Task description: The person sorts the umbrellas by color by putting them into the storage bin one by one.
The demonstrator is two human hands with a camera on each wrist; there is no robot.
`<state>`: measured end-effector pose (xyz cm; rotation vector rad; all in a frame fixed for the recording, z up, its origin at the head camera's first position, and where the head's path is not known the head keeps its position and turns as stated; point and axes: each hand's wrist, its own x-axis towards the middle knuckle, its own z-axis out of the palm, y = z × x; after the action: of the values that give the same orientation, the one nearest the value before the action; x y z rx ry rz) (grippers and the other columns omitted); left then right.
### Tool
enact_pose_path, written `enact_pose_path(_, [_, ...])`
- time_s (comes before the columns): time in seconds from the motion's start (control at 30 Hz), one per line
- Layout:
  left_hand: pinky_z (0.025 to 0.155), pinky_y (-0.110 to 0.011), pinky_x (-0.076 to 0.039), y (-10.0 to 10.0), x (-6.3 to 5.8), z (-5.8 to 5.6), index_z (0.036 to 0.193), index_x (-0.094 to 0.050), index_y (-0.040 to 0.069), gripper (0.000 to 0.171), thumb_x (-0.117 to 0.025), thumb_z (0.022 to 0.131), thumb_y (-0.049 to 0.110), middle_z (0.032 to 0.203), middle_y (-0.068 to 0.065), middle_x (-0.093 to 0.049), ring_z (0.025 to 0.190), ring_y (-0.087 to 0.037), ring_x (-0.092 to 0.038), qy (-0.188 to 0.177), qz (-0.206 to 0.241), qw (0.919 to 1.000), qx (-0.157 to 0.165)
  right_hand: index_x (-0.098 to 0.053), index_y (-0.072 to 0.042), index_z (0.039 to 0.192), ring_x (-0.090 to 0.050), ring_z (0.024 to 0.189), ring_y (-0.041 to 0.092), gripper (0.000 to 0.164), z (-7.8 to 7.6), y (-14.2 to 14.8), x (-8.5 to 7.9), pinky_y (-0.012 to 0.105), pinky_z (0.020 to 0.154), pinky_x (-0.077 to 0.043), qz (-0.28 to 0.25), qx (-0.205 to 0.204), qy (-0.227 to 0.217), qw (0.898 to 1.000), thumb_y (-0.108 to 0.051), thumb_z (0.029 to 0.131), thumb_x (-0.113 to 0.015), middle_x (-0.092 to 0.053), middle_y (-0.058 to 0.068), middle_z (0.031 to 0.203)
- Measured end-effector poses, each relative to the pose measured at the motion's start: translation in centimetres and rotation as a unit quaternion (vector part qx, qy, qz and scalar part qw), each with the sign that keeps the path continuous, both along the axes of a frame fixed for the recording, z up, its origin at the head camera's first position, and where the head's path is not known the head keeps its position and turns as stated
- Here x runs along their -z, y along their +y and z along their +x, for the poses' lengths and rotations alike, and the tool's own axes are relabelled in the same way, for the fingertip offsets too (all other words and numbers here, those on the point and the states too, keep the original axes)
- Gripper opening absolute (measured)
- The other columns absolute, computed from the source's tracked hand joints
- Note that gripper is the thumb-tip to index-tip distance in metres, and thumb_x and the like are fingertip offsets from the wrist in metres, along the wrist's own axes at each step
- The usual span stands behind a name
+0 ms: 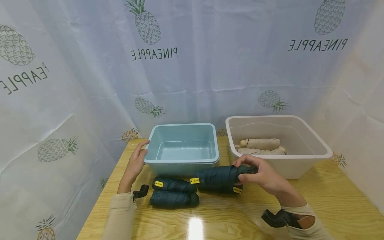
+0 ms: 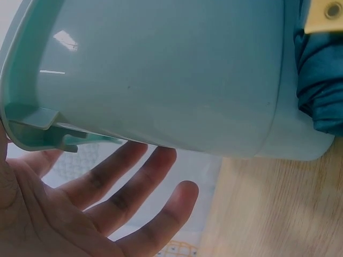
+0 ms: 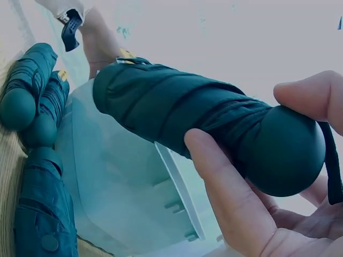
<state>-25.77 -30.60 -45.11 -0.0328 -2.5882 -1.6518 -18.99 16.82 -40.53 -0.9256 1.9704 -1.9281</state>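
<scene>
My right hand (image 1: 264,175) holds a dark teal folded umbrella (image 3: 177,107) by its rounded handle end, thumb and fingers around it. In the head view it lies level in front of the light blue bin (image 1: 183,170), overlapping another dark umbrella (image 1: 217,190) with a yellow tag. Two more folded umbrellas, an upper one (image 1: 177,184) and a lower one (image 1: 169,199), lie side by side on the table to the left. Against the bin's left side is my left hand (image 1: 137,163); its spread fingers (image 2: 142,166) touch the outer wall below the rim, and its thumb is mostly hidden.
To the right of the blue bin stands a larger off-white bin (image 1: 277,161) with beige rolled bundles (image 1: 261,144) that look like folded umbrellas. Both bins are on a wooden table (image 1: 240,220), backed by a pineapple-print curtain (image 1: 210,66). No contents show inside the blue bin.
</scene>
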Motion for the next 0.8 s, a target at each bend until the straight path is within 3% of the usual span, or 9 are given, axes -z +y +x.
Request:
enact_pose_path(0.17, [0.105, -0.058, -0.044, 0.1, -0.1, 0.0, 0.161, -0.031, 0.028, 0.049, -0.031, 0.112, 0.036, 0.155, -0.024, -0.045, 0.135, -0.043, -0.051, 0.006, 0.005, 1.0000, 0.002, -0.060, -0.004, 0.111, -0.058, 0.116, 0.010, 0.023, 0.0, 0.1, 0.0, 0.027, 0.083, -0.055, 0.026, 0.041, 0.032, 0.998, 0.006, 0.092, -0.068, -0.063, -0.002, 0.122])
enact_pose_path(0.43, [0.098, -0.050, -0.049, 0.0, 0.1, 0.0, 0.160, -0.033, 0.028, 0.049, -0.032, 0.112, 0.038, 0.151, -0.024, -0.048, 0.129, -0.042, -0.055, 0.012, 0.001, 0.9999, 0.004, -0.058, -0.005, 0.111, -0.061, 0.116, 0.014, 0.024, -0.1, -0.3, -0.3, 0.029, 0.082, -0.058, 0.005, 0.019, 0.014, 1.000, 0.007, 0.092, -0.067, -0.061, 0.004, 0.126])
enact_pose_path(0.6, [0.097, -0.047, -0.049, 0.1, 0.0, -0.1, 0.161, -0.032, 0.029, 0.049, -0.032, 0.112, 0.039, 0.151, -0.024, -0.047, 0.129, -0.042, -0.055, 0.014, 0.001, 0.9998, 0.014, -0.058, -0.004, 0.110, -0.061, 0.117, 0.013, 0.024, -0.2, -0.5, -0.4, 0.028, 0.084, -0.057, 0.010, 0.029, 0.020, 0.999, 0.007, 0.091, -0.068, -0.061, 0.011, 0.129])
enact_pose_path(0.8, [0.099, -0.051, -0.048, 0.0, -0.1, 0.1, 0.162, -0.030, 0.029, 0.050, -0.031, 0.112, 0.039, 0.155, -0.024, -0.042, 0.133, -0.042, -0.052, 0.012, 0.004, 0.9998, 0.016, -0.059, -0.006, 0.111, -0.058, 0.114, 0.012, 0.024, -0.4, -1.2, -0.7, 0.027, 0.083, -0.056, 0.021, 0.046, 0.038, 0.998, 0.005, 0.092, -0.068, -0.063, 0.002, 0.126])
